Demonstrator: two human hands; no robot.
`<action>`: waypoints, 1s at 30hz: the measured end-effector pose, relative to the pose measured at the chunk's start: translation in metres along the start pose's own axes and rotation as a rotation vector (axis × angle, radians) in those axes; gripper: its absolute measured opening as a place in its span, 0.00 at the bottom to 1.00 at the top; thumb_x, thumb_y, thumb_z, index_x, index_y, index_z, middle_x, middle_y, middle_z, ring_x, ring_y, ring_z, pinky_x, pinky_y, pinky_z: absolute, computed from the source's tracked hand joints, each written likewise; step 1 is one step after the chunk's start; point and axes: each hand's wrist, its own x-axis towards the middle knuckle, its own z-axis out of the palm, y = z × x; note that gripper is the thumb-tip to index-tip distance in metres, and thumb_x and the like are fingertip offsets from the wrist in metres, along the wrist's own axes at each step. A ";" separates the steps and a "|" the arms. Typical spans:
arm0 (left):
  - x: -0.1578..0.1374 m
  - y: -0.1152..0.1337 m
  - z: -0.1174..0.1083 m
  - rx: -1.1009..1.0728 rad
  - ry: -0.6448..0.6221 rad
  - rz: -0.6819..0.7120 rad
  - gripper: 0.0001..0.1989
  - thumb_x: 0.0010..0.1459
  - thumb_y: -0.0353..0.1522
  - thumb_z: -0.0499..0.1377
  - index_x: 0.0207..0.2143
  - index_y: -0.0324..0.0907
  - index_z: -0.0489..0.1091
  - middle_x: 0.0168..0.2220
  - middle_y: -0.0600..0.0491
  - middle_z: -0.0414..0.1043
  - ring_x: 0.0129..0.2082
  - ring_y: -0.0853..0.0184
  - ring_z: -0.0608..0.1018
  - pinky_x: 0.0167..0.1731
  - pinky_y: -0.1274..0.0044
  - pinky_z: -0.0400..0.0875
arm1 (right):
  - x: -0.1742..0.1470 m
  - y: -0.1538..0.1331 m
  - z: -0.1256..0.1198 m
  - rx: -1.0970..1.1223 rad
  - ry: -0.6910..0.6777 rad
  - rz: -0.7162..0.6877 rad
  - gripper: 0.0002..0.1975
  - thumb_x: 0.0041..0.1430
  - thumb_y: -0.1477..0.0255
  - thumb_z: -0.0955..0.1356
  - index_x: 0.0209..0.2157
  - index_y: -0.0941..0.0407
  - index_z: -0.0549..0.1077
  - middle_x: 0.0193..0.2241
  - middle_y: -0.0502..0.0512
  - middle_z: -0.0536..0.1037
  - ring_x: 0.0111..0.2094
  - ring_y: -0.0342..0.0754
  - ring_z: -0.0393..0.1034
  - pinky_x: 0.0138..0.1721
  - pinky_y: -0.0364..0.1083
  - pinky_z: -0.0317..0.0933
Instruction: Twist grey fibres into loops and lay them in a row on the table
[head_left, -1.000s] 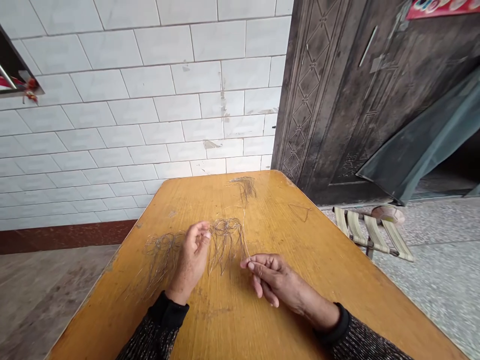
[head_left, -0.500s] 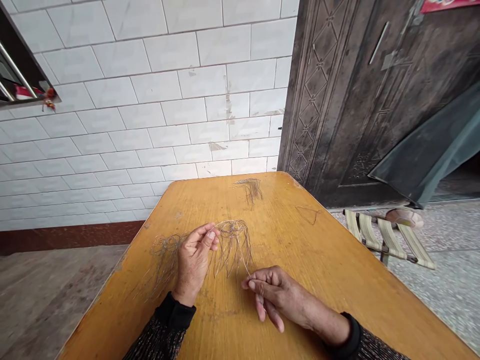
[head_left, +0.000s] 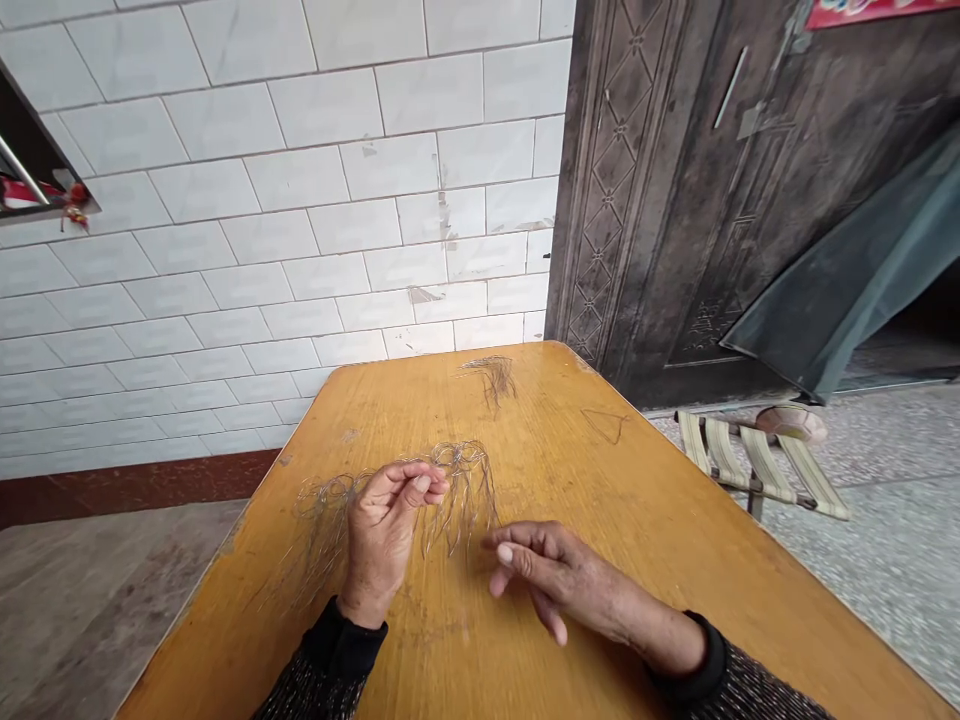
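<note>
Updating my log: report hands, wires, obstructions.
Left hand pinched, contents unclear. Right hand half-curled, hold unclear. Looped wires on wooden table, partly blocked from view by left hand.

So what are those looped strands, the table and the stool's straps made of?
Looped strands: probably thin metal wire, judging by the shine and stiff bends. Table: wood or wood-look board, seemingly varnished, given the grain and slight gloss. Straps: likely woven webbing, matte and striped; cloth or plastic, I can't tell.

The table point(head_left: 555, 460) is honey-yellow with fine grain, the wires point(head_left: 459, 458) silvery brown, the sleeves point(head_left: 322, 672) black (flecked with pale specks), the wall tiles point(head_left: 281, 240) white, and the diamond-patterned doorframe point(head_left: 606, 215) dark brown.
</note>
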 end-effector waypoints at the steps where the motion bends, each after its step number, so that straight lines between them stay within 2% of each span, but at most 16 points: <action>1: -0.002 -0.001 0.003 -0.031 -0.022 -0.026 0.07 0.49 0.32 0.62 0.30 0.38 0.70 0.30 0.51 0.75 0.28 0.69 0.77 0.30 0.77 0.73 | 0.001 -0.002 -0.002 0.015 0.050 -0.029 0.21 0.54 0.55 0.62 0.36 0.60 0.66 0.32 0.56 0.77 0.10 0.32 0.58 0.12 0.37 0.46; 3: -0.008 -0.003 0.009 -0.089 -0.081 -0.094 0.07 0.49 0.32 0.62 0.29 0.38 0.70 0.30 0.51 0.75 0.28 0.69 0.77 0.30 0.78 0.73 | 0.003 -0.005 -0.004 0.064 0.155 -0.066 0.21 0.53 0.56 0.63 0.38 0.60 0.66 0.32 0.55 0.76 0.09 0.32 0.57 0.12 0.37 0.46; 6: -0.018 -0.006 0.019 -0.188 -0.152 -0.206 0.07 0.49 0.32 0.63 0.30 0.38 0.70 0.29 0.52 0.75 0.28 0.70 0.77 0.29 0.78 0.72 | 0.006 -0.007 -0.005 0.090 0.290 -0.100 0.21 0.51 0.55 0.65 0.35 0.60 0.67 0.29 0.53 0.75 0.10 0.32 0.57 0.12 0.37 0.45; 9: -0.025 -0.006 0.025 -0.293 -0.176 -0.281 0.07 0.49 0.32 0.63 0.30 0.39 0.70 0.29 0.52 0.75 0.28 0.70 0.77 0.29 0.79 0.72 | 0.006 -0.005 -0.003 0.093 0.340 -0.125 0.19 0.50 0.56 0.66 0.31 0.60 0.69 0.23 0.49 0.72 0.10 0.32 0.56 0.12 0.37 0.44; 14: -0.027 -0.005 0.026 -0.339 -0.174 -0.337 0.07 0.49 0.32 0.63 0.30 0.39 0.70 0.29 0.52 0.75 0.29 0.71 0.77 0.28 0.80 0.71 | 0.005 -0.003 -0.004 0.238 0.306 -0.192 0.17 0.53 0.59 0.65 0.27 0.60 0.70 0.20 0.49 0.74 0.11 0.33 0.59 0.15 0.37 0.49; 20: -0.025 -0.006 0.024 -0.270 -0.147 -0.330 0.06 0.48 0.31 0.63 0.29 0.38 0.71 0.29 0.53 0.73 0.27 0.72 0.74 0.24 0.82 0.69 | 0.003 -0.005 -0.003 0.431 0.245 -0.148 0.15 0.51 0.60 0.67 0.31 0.60 0.70 0.15 0.47 0.73 0.09 0.35 0.61 0.12 0.36 0.50; 25: -0.023 -0.008 0.025 -0.305 -0.096 -0.305 0.06 0.45 0.30 0.65 0.27 0.40 0.72 0.35 0.54 0.71 0.28 0.73 0.73 0.23 0.83 0.68 | 0.004 -0.004 -0.001 0.467 0.225 -0.150 0.16 0.51 0.61 0.67 0.32 0.61 0.70 0.14 0.47 0.73 0.08 0.36 0.60 0.11 0.35 0.50; 30: -0.021 -0.011 0.024 -0.405 -0.113 -0.326 0.06 0.43 0.29 0.66 0.25 0.39 0.71 0.31 0.55 0.70 0.27 0.75 0.73 0.26 0.83 0.68 | 0.004 -0.005 -0.001 0.469 0.211 -0.140 0.15 0.51 0.62 0.67 0.31 0.61 0.70 0.14 0.47 0.72 0.09 0.35 0.61 0.12 0.35 0.50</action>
